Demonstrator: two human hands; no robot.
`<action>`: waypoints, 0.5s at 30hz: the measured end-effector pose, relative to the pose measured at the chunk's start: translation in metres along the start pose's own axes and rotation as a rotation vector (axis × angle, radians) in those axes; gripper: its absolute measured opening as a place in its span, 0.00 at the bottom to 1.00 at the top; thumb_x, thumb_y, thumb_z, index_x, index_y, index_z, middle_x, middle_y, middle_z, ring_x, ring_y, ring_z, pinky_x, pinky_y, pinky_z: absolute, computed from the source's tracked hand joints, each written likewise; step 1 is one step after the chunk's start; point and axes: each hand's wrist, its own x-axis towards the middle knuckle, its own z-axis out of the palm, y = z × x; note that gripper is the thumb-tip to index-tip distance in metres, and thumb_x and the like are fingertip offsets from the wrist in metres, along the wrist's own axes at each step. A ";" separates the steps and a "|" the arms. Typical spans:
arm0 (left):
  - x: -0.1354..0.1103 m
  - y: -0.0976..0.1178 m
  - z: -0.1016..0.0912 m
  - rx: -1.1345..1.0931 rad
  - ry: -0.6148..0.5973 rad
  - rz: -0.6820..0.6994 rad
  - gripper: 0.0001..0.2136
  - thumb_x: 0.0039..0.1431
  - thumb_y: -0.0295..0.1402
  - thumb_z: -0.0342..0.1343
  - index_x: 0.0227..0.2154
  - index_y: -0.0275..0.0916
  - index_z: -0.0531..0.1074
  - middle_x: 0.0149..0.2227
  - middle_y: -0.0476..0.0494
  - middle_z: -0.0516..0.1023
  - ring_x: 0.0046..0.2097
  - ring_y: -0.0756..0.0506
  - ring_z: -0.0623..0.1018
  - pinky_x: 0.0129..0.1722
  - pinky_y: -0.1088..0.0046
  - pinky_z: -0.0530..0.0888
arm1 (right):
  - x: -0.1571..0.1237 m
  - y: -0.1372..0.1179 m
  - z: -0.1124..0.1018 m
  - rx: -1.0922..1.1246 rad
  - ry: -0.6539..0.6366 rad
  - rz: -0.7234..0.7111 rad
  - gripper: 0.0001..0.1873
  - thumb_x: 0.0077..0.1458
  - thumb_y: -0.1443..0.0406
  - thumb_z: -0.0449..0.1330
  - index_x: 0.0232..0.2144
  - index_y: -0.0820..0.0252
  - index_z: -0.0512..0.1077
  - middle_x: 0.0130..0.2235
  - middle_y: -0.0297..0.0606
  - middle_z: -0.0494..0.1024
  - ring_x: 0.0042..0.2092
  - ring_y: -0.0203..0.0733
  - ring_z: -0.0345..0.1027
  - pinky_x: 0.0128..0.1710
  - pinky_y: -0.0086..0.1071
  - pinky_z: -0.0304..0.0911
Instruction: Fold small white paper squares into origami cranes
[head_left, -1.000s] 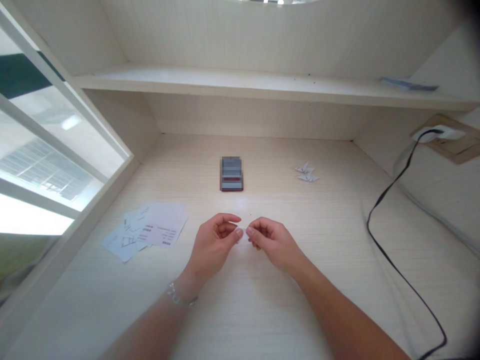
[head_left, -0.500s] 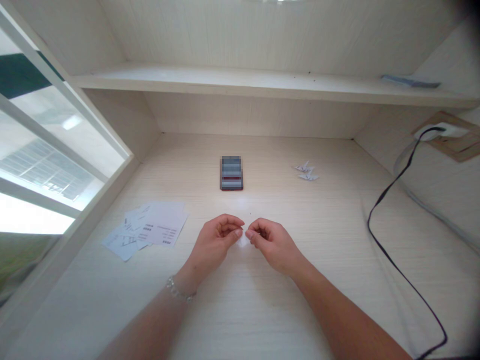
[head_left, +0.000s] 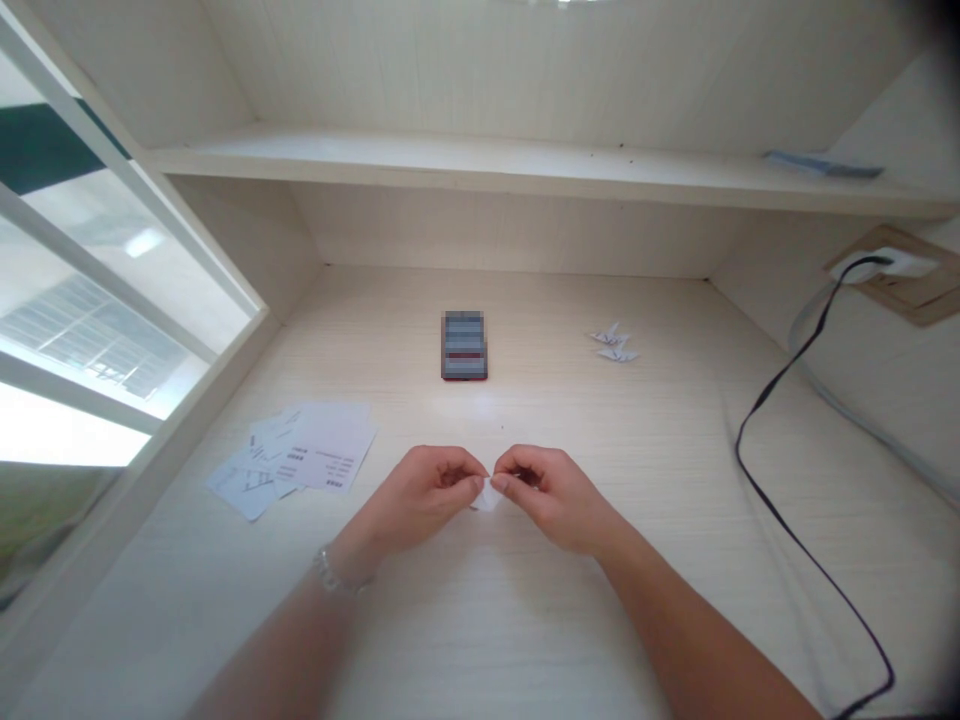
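The person stands at a pale wood-grain desk (head_left: pixel 480 625) with both forearms reaching in from the bottom of the view. The left hand (head_left: pixel 420 490) and the right hand (head_left: pixel 551 497) are drawn up close, fingertips almost meeting. Both are narrow, fingers curled in, each pinching at a small scrap of white paper (head_left: pixel 486 497) (it's tiny, and from here it could be folded or just crumpled).

The scrap sits in the gap between the two hands, just under the fingertips and clear above the desk top as far as I can tell. Neither hand is really nearer: it lies about midway, with the thumbs closing on it from either side. Its long axis is too small and too hidden by the fingers for me to call.

Up ahead of the hands, a dark rectangular object (head_left: pixel 464 345), blurred out, lies flat on the desk. To the left is a loose pile of printed paper slips (head_left: pixel 300 455), and ahead to the right sit a few small folded paper shapes (head_left: pixel 615 343). A thin black cable (head_left: pixel 739 440) runs down the right side from a plug (head_left: pixel 885 263) on the wall. A bracelet (head_left: pixel 335 572) circles the left wrist, and a shelf (head_left: pixel 525 165) spans the back of the desk.
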 end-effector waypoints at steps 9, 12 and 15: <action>0.000 -0.006 -0.010 -0.252 -0.008 -0.022 0.09 0.52 0.27 0.49 0.32 0.35 0.74 0.26 0.45 0.75 0.29 0.49 0.74 0.31 0.73 0.70 | 0.000 0.004 -0.006 0.083 0.049 0.031 0.07 0.53 0.64 0.55 0.25 0.61 0.68 0.23 0.30 0.66 0.25 0.32 0.56 0.23 0.26 0.51; 0.003 -0.008 -0.001 -0.264 0.050 -0.034 0.08 0.53 0.32 0.52 0.34 0.35 0.72 0.29 0.45 0.75 0.31 0.49 0.73 0.32 0.74 0.70 | 0.002 0.005 -0.004 0.078 0.088 0.027 0.08 0.53 0.64 0.54 0.26 0.61 0.68 0.23 0.31 0.67 0.26 0.33 0.57 0.24 0.26 0.52; 0.006 -0.010 0.012 -0.236 0.104 0.004 0.08 0.54 0.35 0.53 0.31 0.35 0.72 0.29 0.45 0.74 0.32 0.49 0.72 0.32 0.75 0.69 | 0.002 0.006 0.001 0.058 0.128 0.009 0.09 0.54 0.63 0.53 0.26 0.61 0.68 0.24 0.31 0.67 0.26 0.33 0.57 0.25 0.27 0.53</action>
